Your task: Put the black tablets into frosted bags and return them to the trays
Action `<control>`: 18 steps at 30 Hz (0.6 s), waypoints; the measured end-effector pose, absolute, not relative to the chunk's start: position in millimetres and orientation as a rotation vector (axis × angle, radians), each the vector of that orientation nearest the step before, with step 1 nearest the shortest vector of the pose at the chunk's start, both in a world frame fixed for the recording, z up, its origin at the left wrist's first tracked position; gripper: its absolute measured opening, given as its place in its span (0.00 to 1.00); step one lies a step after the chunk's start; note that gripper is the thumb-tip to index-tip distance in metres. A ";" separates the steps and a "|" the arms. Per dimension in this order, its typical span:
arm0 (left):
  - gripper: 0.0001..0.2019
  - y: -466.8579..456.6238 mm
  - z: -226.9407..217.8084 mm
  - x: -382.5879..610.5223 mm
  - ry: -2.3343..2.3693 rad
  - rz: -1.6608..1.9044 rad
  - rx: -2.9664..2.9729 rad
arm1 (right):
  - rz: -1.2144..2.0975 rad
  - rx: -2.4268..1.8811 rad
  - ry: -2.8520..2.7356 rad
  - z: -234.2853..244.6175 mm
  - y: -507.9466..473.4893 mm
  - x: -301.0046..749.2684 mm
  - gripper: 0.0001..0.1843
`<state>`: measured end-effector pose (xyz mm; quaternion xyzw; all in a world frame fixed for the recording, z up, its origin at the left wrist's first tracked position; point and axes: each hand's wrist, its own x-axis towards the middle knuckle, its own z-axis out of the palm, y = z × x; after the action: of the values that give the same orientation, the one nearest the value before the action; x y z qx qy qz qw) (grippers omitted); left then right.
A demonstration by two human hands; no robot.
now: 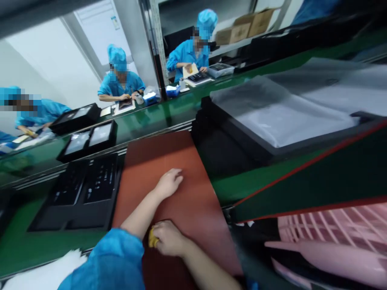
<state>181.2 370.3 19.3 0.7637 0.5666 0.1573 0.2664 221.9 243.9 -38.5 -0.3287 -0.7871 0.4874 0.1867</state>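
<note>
My left hand (pixel 169 183) lies palm down on a reddish-brown mat (pixel 187 209), fingers loosely stretched out and nothing in it. Nearer to me, my right hand (pixel 169 238) rests on the same mat, closed around a small yellow object (pixel 152 239) that shows only at the edge of the fist. My left arm wears a blue sleeve (pixel 111 262). The two hands are about a hand's width apart.
A black moulded tray (pixel 81 197) lies left of the mat on the green belt (pixel 151 117). Black trays under white sheets (pixel 272 121) are stacked to the right. A pink plastic basket (pixel 332 241) sits at lower right. Three people in blue work across the belt.
</note>
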 end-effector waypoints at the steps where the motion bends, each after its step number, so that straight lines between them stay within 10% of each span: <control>1: 0.16 350.5 19.8 145.3 1.865 0.410 2.113 | 1.321 -0.917 -2.289 -35.1 244.6 220.7 0.06; 7: 0.22 264.8 17.5 9.7 2.703 0.385 1.695 | 1.162 -0.875 -2.415 -33.8 248.6 218.3 0.14; 18: 0.15 235.5 68.2 -7.6 2.580 0.456 1.790 | 1.171 -0.817 -2.289 -30.1 253.2 217.9 0.14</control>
<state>-7.6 235.5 68.2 0.5641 0.8130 0.1437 -0.0157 217.9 253.2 -30.1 -0.2955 -0.8277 0.4233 0.2200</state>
